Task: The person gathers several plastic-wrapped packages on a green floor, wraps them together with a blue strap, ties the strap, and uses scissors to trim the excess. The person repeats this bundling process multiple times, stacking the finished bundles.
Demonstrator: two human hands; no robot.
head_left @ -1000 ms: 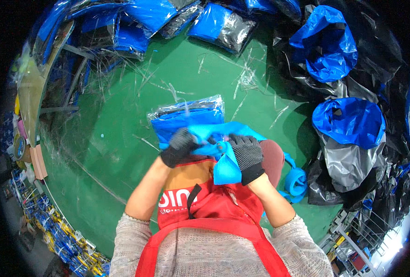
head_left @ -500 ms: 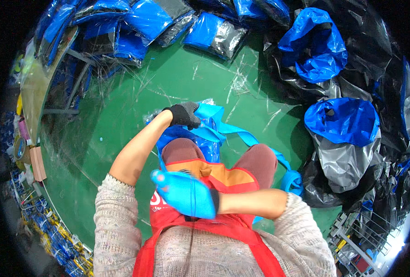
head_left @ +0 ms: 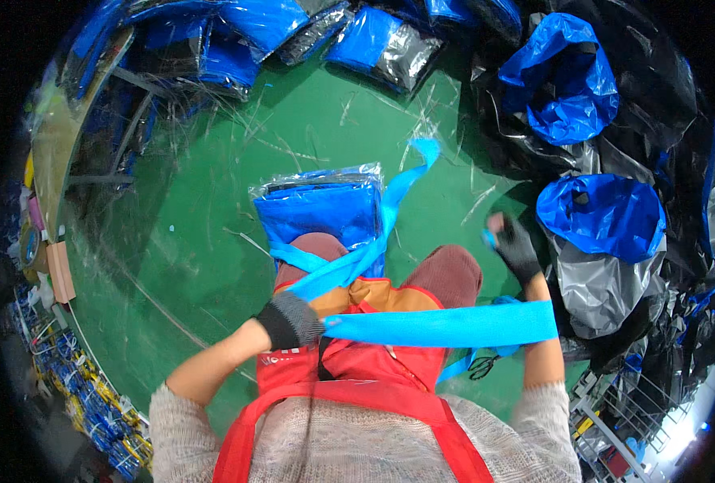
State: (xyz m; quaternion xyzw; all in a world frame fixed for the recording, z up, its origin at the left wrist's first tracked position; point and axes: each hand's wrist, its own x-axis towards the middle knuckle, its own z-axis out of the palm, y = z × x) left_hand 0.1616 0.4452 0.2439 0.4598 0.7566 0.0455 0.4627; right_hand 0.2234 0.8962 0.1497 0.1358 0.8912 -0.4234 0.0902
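A bright blue strap stretches across my lap over a red apron. My left hand, in a dark glove, grips the strap near its left end. My right hand, also gloved, is raised out to the right and pinches another part of the strap. The strap runs on up over a blue pack in clear plastic that rests on my knees, and its free end curls above the green floor.
Blue and black plastic-wrapped packs lie along the top. Large black sacks lined with blue bags stand at the right. Shelving with small items runs down the left. Black scissors lie by my right side.
My hands have pulled apart: the left came back from the pack to my lap, the right swung out to the right. The strap is now stretched between them.
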